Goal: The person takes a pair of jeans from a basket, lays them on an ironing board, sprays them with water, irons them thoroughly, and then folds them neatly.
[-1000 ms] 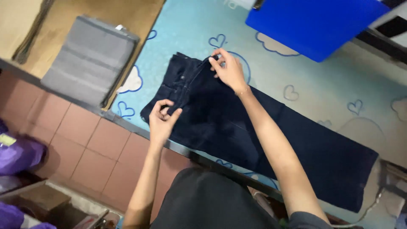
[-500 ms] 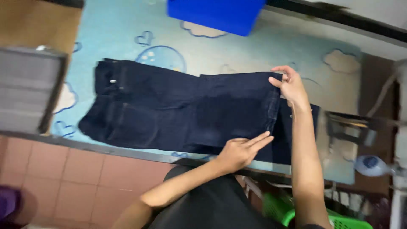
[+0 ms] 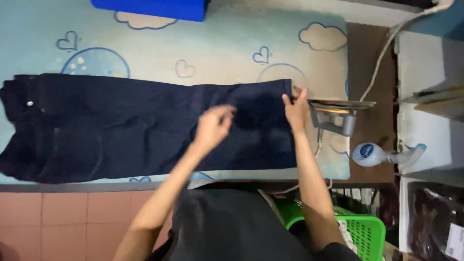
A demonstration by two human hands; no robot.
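Right hand pinches the dark jeans' hem; left hand hovers above them — blurred, grip unclear.

head camera looks straight down, close above the ironing table.

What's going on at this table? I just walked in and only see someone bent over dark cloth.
A person is laying out a pair of dark blue jeans flat along a padded table cover printed with clouds and hearts. The right hand pinches the leg hem at the far end, near an iron resting on the cover's edge. The left hand hovers over the middle of the leg, blurred, so contact is unclear. The waistband lies at the opposite end. A spray bottle and green basket sit nearby.
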